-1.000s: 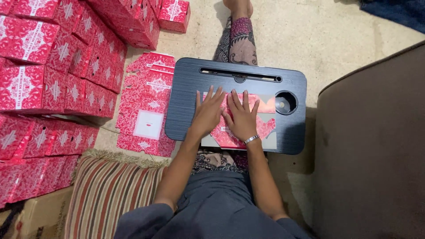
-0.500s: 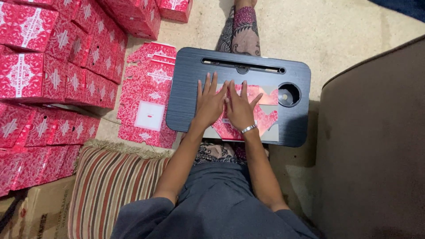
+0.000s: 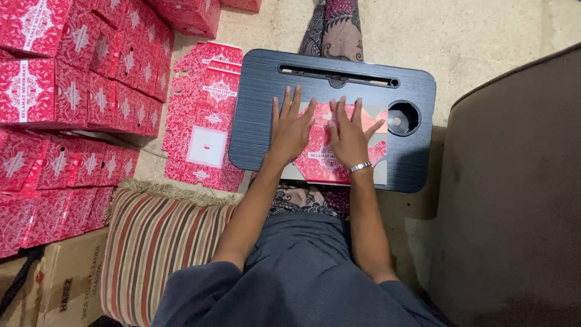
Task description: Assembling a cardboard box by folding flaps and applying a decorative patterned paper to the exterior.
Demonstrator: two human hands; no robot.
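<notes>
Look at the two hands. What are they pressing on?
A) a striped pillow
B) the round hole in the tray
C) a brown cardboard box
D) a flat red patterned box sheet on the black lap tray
D: the left hand and the right hand both lie flat, fingers spread, on the flat red box sheet, which rests on the black lap tray.

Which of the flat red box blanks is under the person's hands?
The flat red blank on the black lap tray, pressed by both hands; the other blanks lie stacked on the floor beside the tray.
</notes>
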